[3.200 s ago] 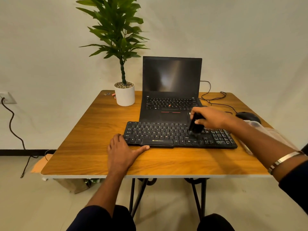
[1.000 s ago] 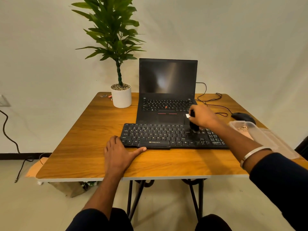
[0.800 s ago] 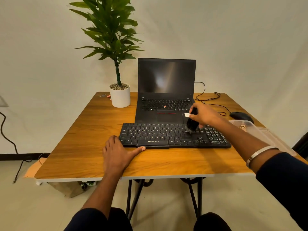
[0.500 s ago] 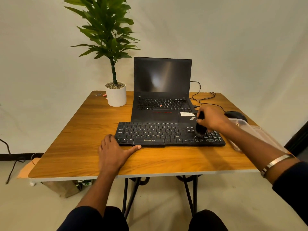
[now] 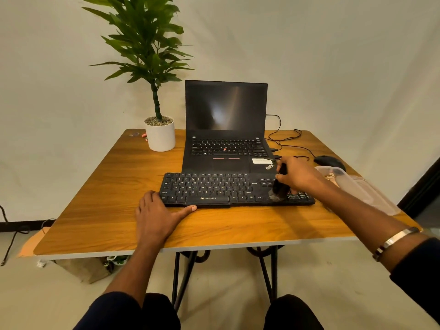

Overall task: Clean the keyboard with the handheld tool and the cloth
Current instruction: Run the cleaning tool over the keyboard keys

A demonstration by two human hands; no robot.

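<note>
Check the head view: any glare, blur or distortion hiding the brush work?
Head view: soft glare on the laptop screen only; brush tip slightly motion-blurred on the keyboard; wide-angle bends the table edges; right hand casts a shadow.

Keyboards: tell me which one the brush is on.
The separate black keyboard nearest the person, not the laptop's built-in one. The right hand holds the brush on its right end.

The left hand [image 5: 157,216] lay flat on the desk [image 5: 100,198], thumb touching the near edge of the black keyboard [image 5: 214,189]. The right hand [image 5: 298,176] gripped a dark handheld brush [image 5: 279,185], its bristles pressed on the keys near the keyboard's right end. Behind stood an open laptop [image 5: 226,129], a potted plant [image 5: 154,91], a mouse [image 5: 328,160] and a clear plastic box [image 5: 362,189].
</note>
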